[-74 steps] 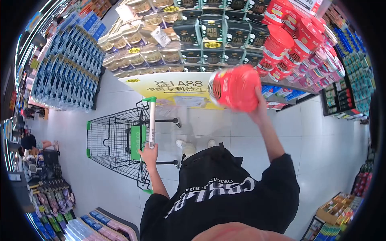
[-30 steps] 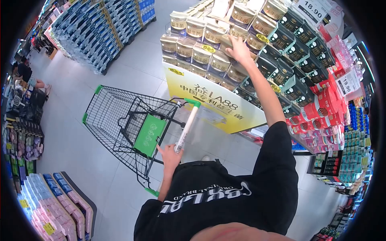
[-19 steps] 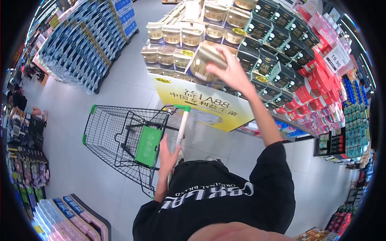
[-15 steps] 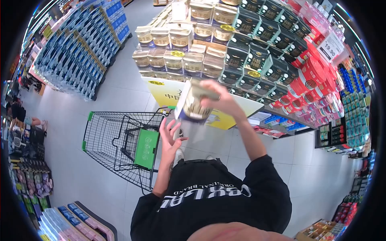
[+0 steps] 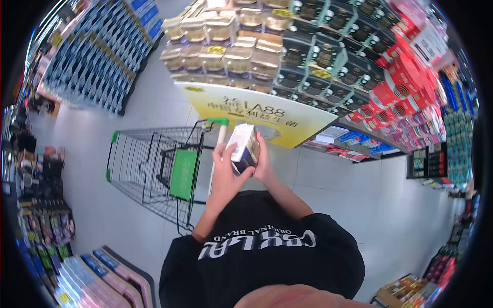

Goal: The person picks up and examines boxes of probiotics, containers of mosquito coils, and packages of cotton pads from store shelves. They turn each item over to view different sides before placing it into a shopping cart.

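Note:
Between both my hands is a carton with a white side and gold and dark purple faces, held tilted in front of my chest. My left hand grips its left side and lower edge, fingers against the white panel. On the opposite side, my right hand is wrapped along the carton's edge. The black wire shopping cart with a green panel stands just left of my hands. Its green-ended handle is close beyond my left fingers.
Ahead is a stacked display of gold cartons and dark green cartons above a yellow-white sign board. Red packages are piled at the right. Blue-and-white packs stand far left, pink and blue boxes lower left.
My right hand has brought the carton down and toward me from in front of the display. My left hand, spread open before, has closed on it too.

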Demonstrator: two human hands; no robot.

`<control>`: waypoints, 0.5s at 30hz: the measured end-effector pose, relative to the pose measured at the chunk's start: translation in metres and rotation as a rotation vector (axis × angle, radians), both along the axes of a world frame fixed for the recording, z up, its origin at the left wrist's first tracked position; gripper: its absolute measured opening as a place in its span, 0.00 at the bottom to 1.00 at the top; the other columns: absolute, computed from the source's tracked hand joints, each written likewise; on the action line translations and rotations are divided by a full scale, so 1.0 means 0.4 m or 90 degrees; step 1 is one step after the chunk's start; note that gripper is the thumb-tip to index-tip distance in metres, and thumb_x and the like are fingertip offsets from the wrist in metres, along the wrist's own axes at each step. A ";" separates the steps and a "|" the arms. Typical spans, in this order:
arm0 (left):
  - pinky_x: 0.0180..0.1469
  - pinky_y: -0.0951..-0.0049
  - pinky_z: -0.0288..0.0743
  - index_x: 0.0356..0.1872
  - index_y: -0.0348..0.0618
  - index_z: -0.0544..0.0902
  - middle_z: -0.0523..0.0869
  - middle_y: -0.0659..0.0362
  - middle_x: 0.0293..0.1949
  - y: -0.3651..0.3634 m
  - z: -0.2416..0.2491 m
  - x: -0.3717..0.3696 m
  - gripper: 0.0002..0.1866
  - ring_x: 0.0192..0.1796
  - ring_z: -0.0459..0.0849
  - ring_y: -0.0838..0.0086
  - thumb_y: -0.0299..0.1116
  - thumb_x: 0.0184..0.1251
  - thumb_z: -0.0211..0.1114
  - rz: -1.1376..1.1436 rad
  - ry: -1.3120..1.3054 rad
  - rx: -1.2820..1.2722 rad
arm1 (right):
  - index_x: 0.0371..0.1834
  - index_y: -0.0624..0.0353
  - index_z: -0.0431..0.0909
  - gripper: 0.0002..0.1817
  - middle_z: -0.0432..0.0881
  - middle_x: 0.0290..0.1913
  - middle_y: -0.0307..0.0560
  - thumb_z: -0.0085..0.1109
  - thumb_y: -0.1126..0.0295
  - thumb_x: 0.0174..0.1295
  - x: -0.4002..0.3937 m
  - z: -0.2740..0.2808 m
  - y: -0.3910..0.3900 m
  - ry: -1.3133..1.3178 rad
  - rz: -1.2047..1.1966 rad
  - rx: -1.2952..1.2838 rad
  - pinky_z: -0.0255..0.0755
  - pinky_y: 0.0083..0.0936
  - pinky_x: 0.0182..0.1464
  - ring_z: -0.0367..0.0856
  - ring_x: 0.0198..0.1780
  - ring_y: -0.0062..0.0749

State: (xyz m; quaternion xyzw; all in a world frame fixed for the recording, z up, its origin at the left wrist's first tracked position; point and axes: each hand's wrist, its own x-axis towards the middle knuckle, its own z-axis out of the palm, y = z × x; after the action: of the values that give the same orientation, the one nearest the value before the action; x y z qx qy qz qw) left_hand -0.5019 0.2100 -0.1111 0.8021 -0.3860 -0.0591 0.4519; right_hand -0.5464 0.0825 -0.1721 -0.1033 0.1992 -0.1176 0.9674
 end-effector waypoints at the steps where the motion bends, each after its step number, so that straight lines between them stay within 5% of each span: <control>1: 0.63 0.56 0.66 0.65 0.42 0.65 0.57 0.37 0.65 0.035 -0.016 0.024 0.46 0.64 0.65 0.41 0.36 0.43 0.80 0.014 -0.075 0.036 | 0.61 0.54 0.72 0.28 0.80 0.56 0.47 0.46 0.45 0.70 0.016 -0.012 0.003 0.022 0.013 -0.041 0.76 0.36 0.56 0.81 0.54 0.36; 9: 0.62 0.56 0.70 0.68 0.38 0.62 0.62 0.41 0.63 0.270 -0.044 0.090 0.52 0.65 0.65 0.47 0.39 0.38 0.82 0.204 -0.058 0.133 | 0.65 0.63 0.62 0.22 0.74 0.56 0.46 0.53 0.66 0.72 0.108 -0.010 0.209 0.001 0.172 -0.616 0.71 0.24 0.56 0.73 0.56 0.23; 11: 0.61 0.56 0.69 0.67 0.40 0.64 0.67 0.43 0.60 0.324 -0.064 0.124 0.48 0.62 0.67 0.50 0.38 0.41 0.79 0.236 0.015 0.104 | 0.67 0.64 0.60 0.26 0.71 0.59 0.50 0.55 0.66 0.70 0.120 -0.008 0.280 -0.017 0.233 -0.635 0.71 0.25 0.57 0.73 0.58 0.28; 13: 0.61 0.56 0.66 0.66 0.41 0.66 0.71 0.46 0.57 0.374 -0.113 0.186 0.43 0.60 0.69 0.50 0.35 0.45 0.75 0.232 -0.003 0.028 | 0.71 0.62 0.56 0.36 0.68 0.64 0.59 0.63 0.65 0.63 0.145 -0.042 0.308 -0.063 0.224 -0.867 0.69 0.35 0.61 0.72 0.62 0.46; 15: 0.62 0.56 0.64 0.65 0.41 0.67 0.74 0.49 0.54 0.402 -0.202 0.271 0.39 0.58 0.69 0.51 0.33 0.48 0.73 0.303 -0.080 0.044 | 0.74 0.57 0.55 0.40 0.63 0.69 0.58 0.60 0.52 0.63 0.157 -0.056 0.292 -0.069 0.269 -1.319 0.52 0.53 0.70 0.59 0.71 0.57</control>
State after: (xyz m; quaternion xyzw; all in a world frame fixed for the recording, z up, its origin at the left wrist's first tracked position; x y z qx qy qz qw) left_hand -0.3936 0.3707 -0.1920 0.8874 -0.2114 0.0861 0.4005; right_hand -0.4837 0.1995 -0.1944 -0.9052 -0.0637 -0.0637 0.4154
